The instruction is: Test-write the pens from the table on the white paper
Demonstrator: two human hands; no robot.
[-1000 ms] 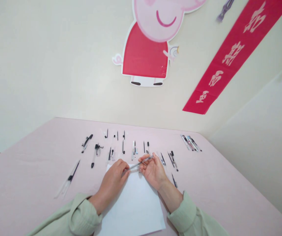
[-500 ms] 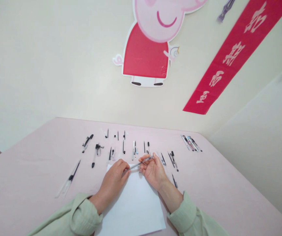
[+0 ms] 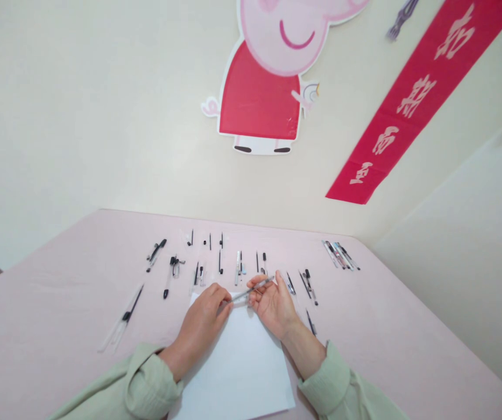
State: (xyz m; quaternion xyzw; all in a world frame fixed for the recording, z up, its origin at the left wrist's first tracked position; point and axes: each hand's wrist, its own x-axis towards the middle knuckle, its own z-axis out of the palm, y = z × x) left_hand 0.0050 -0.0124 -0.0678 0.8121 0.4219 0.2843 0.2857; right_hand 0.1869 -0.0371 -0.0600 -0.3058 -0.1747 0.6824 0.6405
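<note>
A slim grey pen (image 3: 257,287) slants up to the right between my hands, above the top edge of a white paper sheet (image 3: 242,361). My left hand (image 3: 207,312) is closed, pinching the pen's lower left end between thumb and fingers. Palm up, my right hand (image 3: 272,306) has its fingers curled at the pen's upper part, with the thumb raised beside the upper end. A small clear piece (image 3: 243,301) shows just under the pen, by the right fingertips; what it is I cannot make out.
Taken-apart pens with black refills (image 3: 219,261) lie in groups on the pink tablecloth (image 3: 58,315). A bundle of whole pens (image 3: 341,255) lies at the back right. Left of my hands are a long refill and clear barrel (image 3: 124,318). The wall (image 3: 146,146) rises behind.
My right thumb has lifted slightly away from the pen's upper end. The pen and my left hand have barely shifted.
</note>
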